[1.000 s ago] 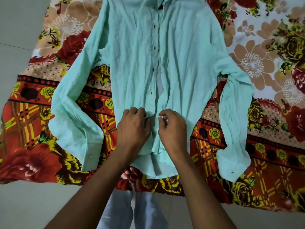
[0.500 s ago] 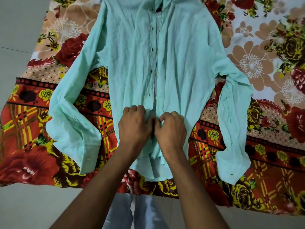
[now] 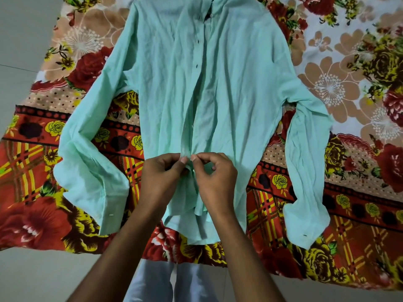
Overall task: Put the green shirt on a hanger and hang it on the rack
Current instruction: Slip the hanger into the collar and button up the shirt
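1. One green shirt (image 3: 229,79) lies flat, front up, on one floral bedsheet (image 3: 349,88), sleeves spread to both sides.
2. Left hand (image 3: 161,177): thumb and forefinger pinch the left placket edge near the hem.
3. Right hand (image 3: 216,177): curled fingers pinch the right placket edge; the two hands' fingertips nearly touch.
4. Count: two hands, one shirt.

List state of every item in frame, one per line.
green shirt: flat on the bedsheet, front up, wrinkled, sleeves bent down at both sides, lower placket held by both hands.
left hand: fingers pinch the placket's left edge.
right hand: fingers pinch the placket's right edge.
floral bedsheet: spread under the shirt.
Hanger, rack: not in view.
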Available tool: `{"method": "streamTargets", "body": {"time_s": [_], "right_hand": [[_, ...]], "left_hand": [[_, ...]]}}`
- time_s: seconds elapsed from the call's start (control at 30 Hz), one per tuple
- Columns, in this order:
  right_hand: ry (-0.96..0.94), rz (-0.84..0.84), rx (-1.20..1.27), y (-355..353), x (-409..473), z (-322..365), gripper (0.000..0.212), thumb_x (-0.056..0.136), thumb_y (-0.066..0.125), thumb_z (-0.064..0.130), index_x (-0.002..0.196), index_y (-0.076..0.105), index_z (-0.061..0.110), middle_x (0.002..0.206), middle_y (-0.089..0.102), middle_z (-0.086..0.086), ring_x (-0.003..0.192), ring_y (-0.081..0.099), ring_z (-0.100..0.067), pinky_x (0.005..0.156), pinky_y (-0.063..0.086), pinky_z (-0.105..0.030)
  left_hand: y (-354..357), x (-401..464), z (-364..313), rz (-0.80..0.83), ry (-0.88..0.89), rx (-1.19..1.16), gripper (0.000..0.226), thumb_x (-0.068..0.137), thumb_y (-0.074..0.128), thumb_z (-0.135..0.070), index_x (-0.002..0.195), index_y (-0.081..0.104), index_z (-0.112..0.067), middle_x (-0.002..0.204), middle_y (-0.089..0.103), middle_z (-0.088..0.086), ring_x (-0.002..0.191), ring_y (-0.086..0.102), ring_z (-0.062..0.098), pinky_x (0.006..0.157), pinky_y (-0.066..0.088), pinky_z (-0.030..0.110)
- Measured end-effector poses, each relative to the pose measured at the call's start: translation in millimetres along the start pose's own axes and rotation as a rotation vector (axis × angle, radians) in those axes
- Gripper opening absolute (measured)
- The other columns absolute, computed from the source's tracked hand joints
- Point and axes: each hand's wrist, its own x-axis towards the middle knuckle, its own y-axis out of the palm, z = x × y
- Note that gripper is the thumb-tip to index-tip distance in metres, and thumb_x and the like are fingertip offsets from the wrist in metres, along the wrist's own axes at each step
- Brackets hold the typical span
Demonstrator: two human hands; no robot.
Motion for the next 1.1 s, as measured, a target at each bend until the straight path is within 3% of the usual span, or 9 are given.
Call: {"method": "streamTargets", "body": {"time_s": [0.1,0.37,0.53,0.8,0.93,1.1], "right_hand": [[0.032,0.004,0.055,1.9,1.4,-1.0,0.006,0.091,0.074,0.022,0.09,0.079,0.018,0.087,0.072,0.012,0.089,0.064,0.0,0.076,0.042,-0.005],[0.02,-0.008,0.057,0.9,4.6,-1.4,0.004,0.091,0.075,0.021,0.09,0.078,0.018,0.087,0.071,0.014,0.09,0.062,0.003,0.076,0.04,-0.003],[-0.046,0.07,0.0,-2.3,6.0,-3.3,0.005,0.09,0.075,0.025,0.089,0.078,0.021,0.086,0.07,0.012,0.095,0.061,-0.004,0.079,0.039,-0.006],[-0.071,0.192,-0.016,-9.8,6.3,-5.7,0.017,0.093,0.071,0.039,0.093,0.08,0.025,0.085,0.068,0.013,0.098,0.06,-0.006,0.081,0.047,-0.015],[0.049,0.146,0.105,-9.7,10.1,-5.3,0.012,0.095,0.071,0.024,0.086,0.08,0.023,0.081,0.072,0.012,0.088,0.067,-0.006,0.079,0.053,-0.021],[0.166,0.127,0.059,-8.6,12.7,-4.1,0.008,0.09,0.076,0.027,0.084,0.079,0.021,0.077,0.074,0.013,0.079,0.069,0.0,0.071,0.054,-0.018]], "left_hand": [[3.5,-1.9,-2.5,0.069,-0.022,-0.051,0.017,0.098,0.065,-0.007,0.103,0.08,-0.009,0.092,0.081,0.004,0.089,0.077,0.018,0.09,0.061,0.035],[2.4,-3.0,-4.4,0.187,-0.066,-0.184,0.034,0.099,0.049,0.01,0.111,0.077,-0.007,0.101,0.08,0.011,0.098,0.077,0.024,0.088,0.06,0.026],[-1.7,-0.8,-2.0,0.138,-0.146,-0.294,0.021,0.096,0.062,0.002,0.11,0.077,-0.001,0.101,0.079,0.016,0.094,0.077,0.027,0.083,0.061,0.025],[-0.4,3.0,-2.2,0.056,-0.104,-0.165,0.012,0.088,0.076,-0.005,0.099,0.075,0.001,0.083,0.078,0.02,0.084,0.079,0.028,0.081,0.064,0.032],[2.5,2.7,-4.2,0.055,-0.128,-0.188,0.011,0.088,0.077,-0.006,0.094,0.075,0.003,0.082,0.076,0.022,0.081,0.077,0.028,0.081,0.063,0.031],[5.5,5.3,-1.7,0.088,-0.339,-0.318,0.011,0.093,0.069,-0.003,0.097,0.075,0.005,0.09,0.077,0.023,0.08,0.073,0.026,0.074,0.063,0.027]]}}
